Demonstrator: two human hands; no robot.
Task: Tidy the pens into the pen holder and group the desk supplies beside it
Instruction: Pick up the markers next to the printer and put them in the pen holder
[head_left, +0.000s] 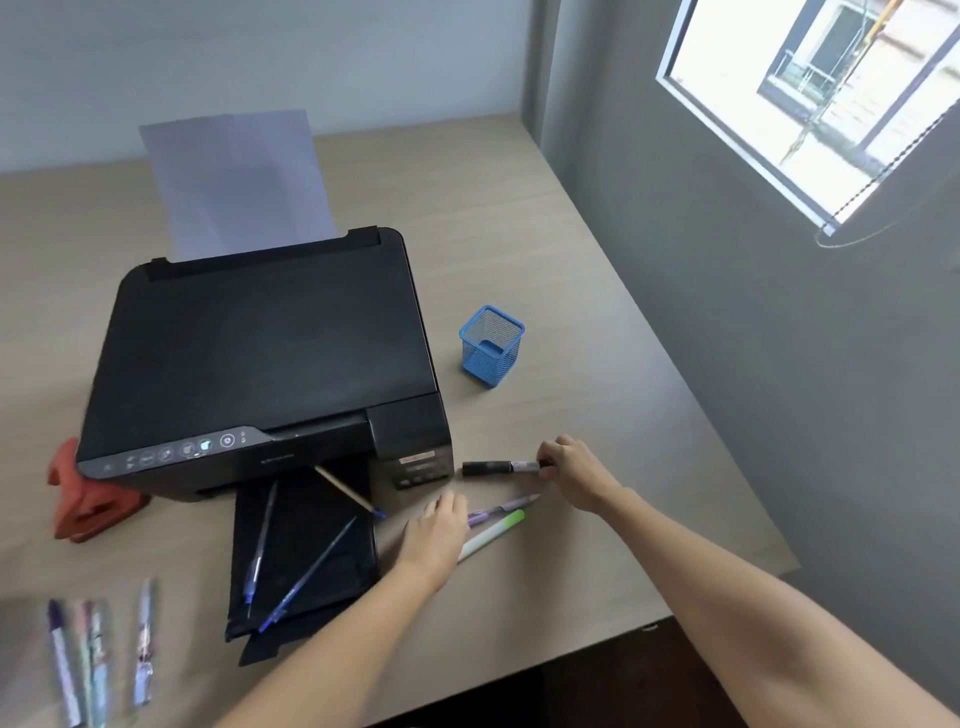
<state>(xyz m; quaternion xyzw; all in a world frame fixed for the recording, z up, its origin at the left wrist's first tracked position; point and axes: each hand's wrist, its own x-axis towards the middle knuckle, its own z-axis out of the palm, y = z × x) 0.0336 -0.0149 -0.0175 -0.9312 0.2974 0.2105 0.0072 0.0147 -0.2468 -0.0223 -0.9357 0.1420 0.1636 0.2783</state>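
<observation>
A blue mesh pen holder (491, 345) stands empty on the desk, right of the printer. My right hand (571, 470) pinches the end of a black marker (493, 467) lying on the desk. My left hand (436, 530) rests over a purple pen (506, 506) and a white marker with a green cap (496, 532); whether it grips them is unclear. Two blue pens (260, 545) (311, 569) and a pencil (345, 489) lie on the printer's output tray. Several more pens (88, 660) lie at the desk's near left.
A black printer (260, 358) with paper (234, 182) in its feeder fills the desk's middle. An orange-red stapler-like object (85, 499) sits at its left. The desk's right edge (701, 415) runs along a grey wall with a window.
</observation>
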